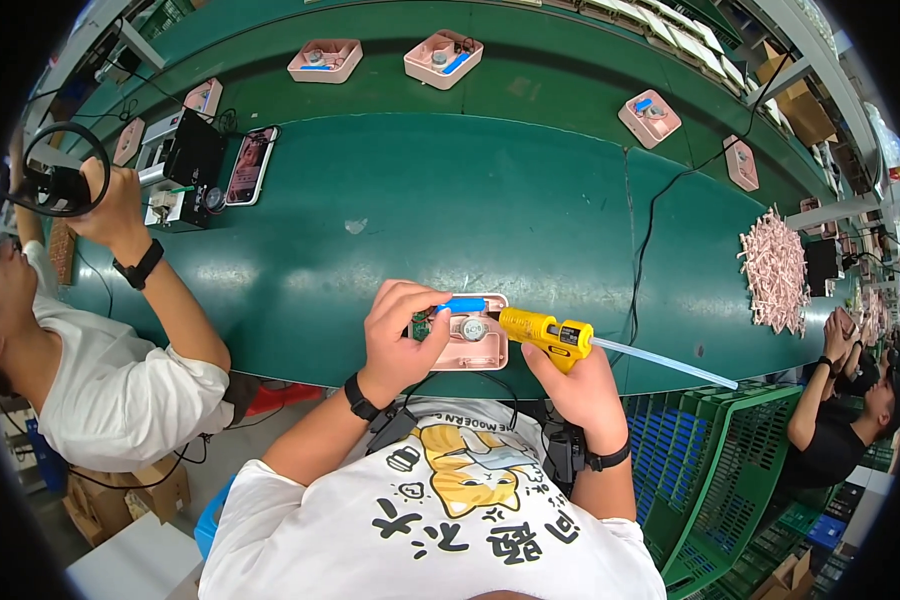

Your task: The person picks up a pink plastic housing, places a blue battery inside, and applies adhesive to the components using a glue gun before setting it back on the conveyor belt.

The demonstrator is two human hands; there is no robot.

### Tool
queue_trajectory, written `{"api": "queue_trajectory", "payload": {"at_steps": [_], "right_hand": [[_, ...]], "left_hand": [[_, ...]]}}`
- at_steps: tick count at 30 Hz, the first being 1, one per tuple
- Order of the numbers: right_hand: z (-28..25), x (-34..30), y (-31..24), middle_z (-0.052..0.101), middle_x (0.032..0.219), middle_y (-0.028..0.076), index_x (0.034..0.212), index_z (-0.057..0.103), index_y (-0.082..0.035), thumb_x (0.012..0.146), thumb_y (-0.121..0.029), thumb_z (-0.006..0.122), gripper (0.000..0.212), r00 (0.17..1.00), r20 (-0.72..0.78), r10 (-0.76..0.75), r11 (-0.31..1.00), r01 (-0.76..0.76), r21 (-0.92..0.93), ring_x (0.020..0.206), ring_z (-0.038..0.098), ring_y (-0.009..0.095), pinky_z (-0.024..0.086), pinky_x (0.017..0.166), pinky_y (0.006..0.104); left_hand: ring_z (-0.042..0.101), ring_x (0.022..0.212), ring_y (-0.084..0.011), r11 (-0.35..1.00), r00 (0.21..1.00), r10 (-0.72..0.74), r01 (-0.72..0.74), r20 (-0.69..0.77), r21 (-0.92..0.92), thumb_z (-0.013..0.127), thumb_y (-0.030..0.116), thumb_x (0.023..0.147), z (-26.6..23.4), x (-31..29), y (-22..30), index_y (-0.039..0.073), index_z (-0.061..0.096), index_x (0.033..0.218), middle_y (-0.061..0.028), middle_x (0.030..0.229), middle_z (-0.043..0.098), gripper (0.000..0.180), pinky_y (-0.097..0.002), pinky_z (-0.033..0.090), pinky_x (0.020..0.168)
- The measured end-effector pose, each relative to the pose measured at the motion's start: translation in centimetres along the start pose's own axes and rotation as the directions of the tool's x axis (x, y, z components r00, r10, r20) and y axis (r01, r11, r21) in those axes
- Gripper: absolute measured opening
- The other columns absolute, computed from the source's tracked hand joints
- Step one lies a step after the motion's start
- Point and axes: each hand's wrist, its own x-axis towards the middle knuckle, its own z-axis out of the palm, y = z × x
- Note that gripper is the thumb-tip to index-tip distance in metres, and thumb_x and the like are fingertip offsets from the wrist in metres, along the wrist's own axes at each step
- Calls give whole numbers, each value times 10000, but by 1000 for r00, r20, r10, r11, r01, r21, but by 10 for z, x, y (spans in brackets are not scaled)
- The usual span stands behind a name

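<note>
A shallow pink plastic housing [477,358] lies at the front edge of the green bench, its open side up. My left hand [398,335] is closed at its left side, thumb and fingers pinching the end of a blue cylindrical battery [466,305] along the far wall. Inside the housing sit a round silvery part [473,329] and, partly hidden by my fingers, a green circuit board [422,325]. A yellow hot glue gun [538,327] is gripped in my right hand [578,385]. Its nozzle points left over the housing's far right corner, and a long translucent glue stick [660,361] trails from its back.
Similar pink housings [327,72] stand along the far belt. A phone [251,166] and a black device [185,165] are at left, near a co-worker's raised hand [117,205]. At right are a black cable [650,220], a heap of pink pieces [774,270] and green crates [730,430].
</note>
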Motion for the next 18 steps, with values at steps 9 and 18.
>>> {"api": "queue_trajectory", "payload": {"at_steps": [9, 18], "right_hand": [[-12, -2, 1, 817, 1061, 80, 1320, 748, 35, 1049, -141, 776, 325, 995, 74, 65, 994, -71, 81, 930, 750, 119, 590, 830, 301], [-6, 9, 5, 814, 967, 52, 1282, 761, 30, 1042, -128, 770, 287, 998, 55, -43, 982, 33, 184, 809, 750, 124, 581, 764, 291]], "left_hand": [[694, 1021, -290, 989, 988, 44, -64, 149, 132, 854, 31, 897, -7, 13, 11, 71, 820, 1097, -95, 1110, 786, 208, -410, 551, 896], [702, 1018, -268, 925, 893, -380, 373, 242, 79, 845, 71, 948, -13, 22, 12, 52, 839, 1073, -102, 1065, 779, 126, -420, 555, 908]]}}
